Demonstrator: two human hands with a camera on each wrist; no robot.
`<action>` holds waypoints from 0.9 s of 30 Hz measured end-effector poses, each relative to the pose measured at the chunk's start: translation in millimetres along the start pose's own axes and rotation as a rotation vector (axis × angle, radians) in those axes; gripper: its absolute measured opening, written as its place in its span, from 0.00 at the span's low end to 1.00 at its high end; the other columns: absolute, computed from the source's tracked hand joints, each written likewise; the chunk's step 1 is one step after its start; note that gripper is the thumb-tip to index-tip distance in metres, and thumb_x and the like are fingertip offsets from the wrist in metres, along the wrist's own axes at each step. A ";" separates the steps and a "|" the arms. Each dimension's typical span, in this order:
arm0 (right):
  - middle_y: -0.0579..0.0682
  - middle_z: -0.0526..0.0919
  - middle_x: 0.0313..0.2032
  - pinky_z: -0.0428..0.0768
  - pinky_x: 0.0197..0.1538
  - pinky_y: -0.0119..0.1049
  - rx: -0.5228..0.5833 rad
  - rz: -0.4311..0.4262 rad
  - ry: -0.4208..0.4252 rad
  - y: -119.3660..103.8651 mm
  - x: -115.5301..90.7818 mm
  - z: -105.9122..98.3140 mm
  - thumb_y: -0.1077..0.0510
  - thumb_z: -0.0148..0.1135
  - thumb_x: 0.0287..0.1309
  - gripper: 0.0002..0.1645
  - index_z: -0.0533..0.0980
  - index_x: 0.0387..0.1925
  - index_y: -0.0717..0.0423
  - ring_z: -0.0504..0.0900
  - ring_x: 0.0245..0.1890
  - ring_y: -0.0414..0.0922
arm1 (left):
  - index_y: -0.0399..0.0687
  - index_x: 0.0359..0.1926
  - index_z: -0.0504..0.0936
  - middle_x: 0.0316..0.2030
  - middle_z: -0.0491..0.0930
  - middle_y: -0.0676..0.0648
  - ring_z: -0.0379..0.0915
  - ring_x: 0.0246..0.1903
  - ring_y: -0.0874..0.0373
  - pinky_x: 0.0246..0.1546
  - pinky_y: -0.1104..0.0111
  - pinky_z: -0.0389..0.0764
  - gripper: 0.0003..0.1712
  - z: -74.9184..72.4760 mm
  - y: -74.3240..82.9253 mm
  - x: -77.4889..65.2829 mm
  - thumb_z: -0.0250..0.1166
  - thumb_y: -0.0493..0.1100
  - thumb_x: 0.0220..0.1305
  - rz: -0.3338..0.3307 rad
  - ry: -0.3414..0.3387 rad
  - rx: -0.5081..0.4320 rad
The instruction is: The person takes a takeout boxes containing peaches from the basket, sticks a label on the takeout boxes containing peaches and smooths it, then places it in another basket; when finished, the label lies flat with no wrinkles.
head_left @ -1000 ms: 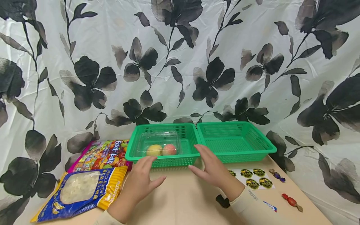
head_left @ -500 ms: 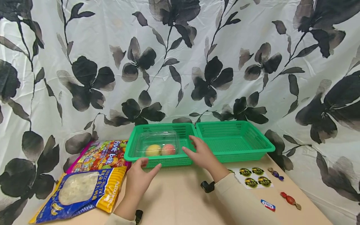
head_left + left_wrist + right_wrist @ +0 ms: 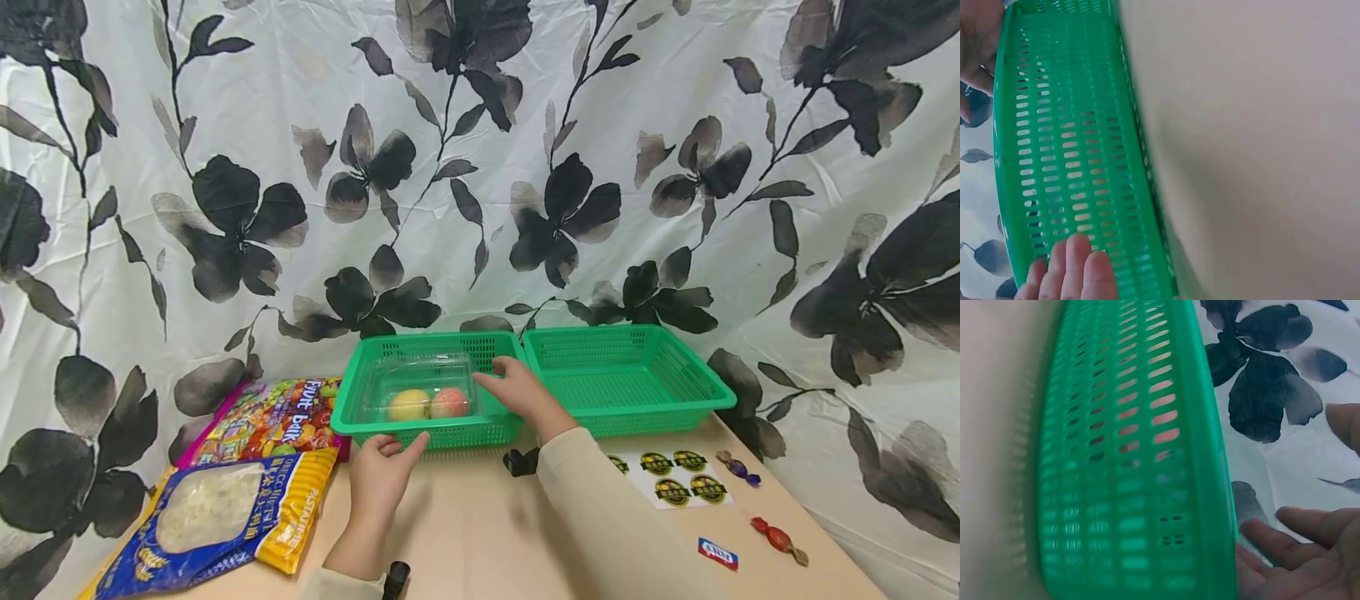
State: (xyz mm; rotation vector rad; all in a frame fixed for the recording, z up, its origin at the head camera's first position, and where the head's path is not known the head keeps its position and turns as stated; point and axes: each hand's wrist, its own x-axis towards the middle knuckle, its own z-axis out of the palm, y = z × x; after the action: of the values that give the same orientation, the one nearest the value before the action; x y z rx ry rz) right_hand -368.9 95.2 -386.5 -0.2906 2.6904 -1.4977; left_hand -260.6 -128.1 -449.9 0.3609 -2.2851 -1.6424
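In the head view, a clear plastic clamshell box point(image 3: 420, 372) with a yellow fruit point(image 3: 408, 406) and a pink-red fruit point(image 3: 450, 403) lies in the left green basket point(image 3: 501, 432). My right hand point(image 3: 525, 398) reaches over that basket's right part, fingers spread beside the box and holding nothing. Outside the front wall, my left hand point(image 3: 381, 473) is at the left corner, thumb apart from the fingers. The left wrist view has its fingers point(image 3: 1076, 269) against or close to the perforated wall; whether they touch, I cannot tell.
A second green basket point(image 3: 637, 412) stands to the right. Left lie a fruit candy bag point(image 3: 258, 421) and a blue-yellow pasta bag point(image 3: 217, 517). On the right are a sticker sheet point(image 3: 678, 481), a purple candy point(image 3: 738, 468), a red candy point(image 3: 780, 537) and a small red-blue packet point(image 3: 717, 553).
My right hand has moved forward and left, over the left basket toward the clear box. My left hand has shifted slightly down and stays by the basket's front. The box has not moved.
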 end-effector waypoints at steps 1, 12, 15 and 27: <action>0.59 0.68 0.73 0.69 0.70 0.60 0.004 0.017 -0.006 -0.3 3.6 1.0 0.37 0.60 0.69 0.44 0.62 0.76 0.58 0.66 0.73 0.59 | 0.30 0.62 0.73 0.55 0.81 0.30 0.79 0.54 0.39 0.52 0.49 0.83 0.48 1.6 -0.4 0.3 0.75 0.64 0.57 -0.001 0.009 -0.019; 0.56 0.76 0.57 0.77 0.55 0.50 0.084 0.209 -0.016 -8.6 34.6 20.8 0.40 0.64 0.66 0.40 0.69 0.66 0.64 0.78 0.47 0.51 | 0.34 0.59 0.68 0.50 0.75 0.34 0.74 0.44 0.48 0.34 0.76 0.77 0.38 21.8 -6.4 7.7 0.77 0.50 0.59 -0.050 0.236 -0.309; 0.54 0.73 0.50 0.74 0.46 0.47 0.169 0.257 -0.014 -11.2 39.4 30.6 0.43 0.66 0.66 0.35 0.69 0.62 0.62 0.66 0.31 0.45 | 0.35 0.58 0.67 0.49 0.74 0.34 0.73 0.42 0.50 0.33 0.80 0.77 0.37 23.6 -6.6 9.3 0.78 0.46 0.58 -0.060 0.303 -0.390; 0.56 0.75 0.58 0.70 0.27 0.37 0.273 0.401 0.021 -11.2 52.7 39.8 0.51 0.64 0.68 0.39 0.64 0.74 0.59 0.64 0.21 0.42 | 0.38 0.64 0.61 0.54 0.69 0.36 0.69 0.53 0.44 0.37 0.82 0.75 0.42 30.6 -7.5 14.3 0.78 0.43 0.58 -0.087 0.348 -0.465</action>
State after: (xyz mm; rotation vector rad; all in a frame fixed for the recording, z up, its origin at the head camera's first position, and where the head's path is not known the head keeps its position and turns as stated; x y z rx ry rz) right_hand -413.7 46.2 -395.6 0.2616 2.3266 -1.7021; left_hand -285.4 -109.1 -464.8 0.5829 -1.6025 -1.9117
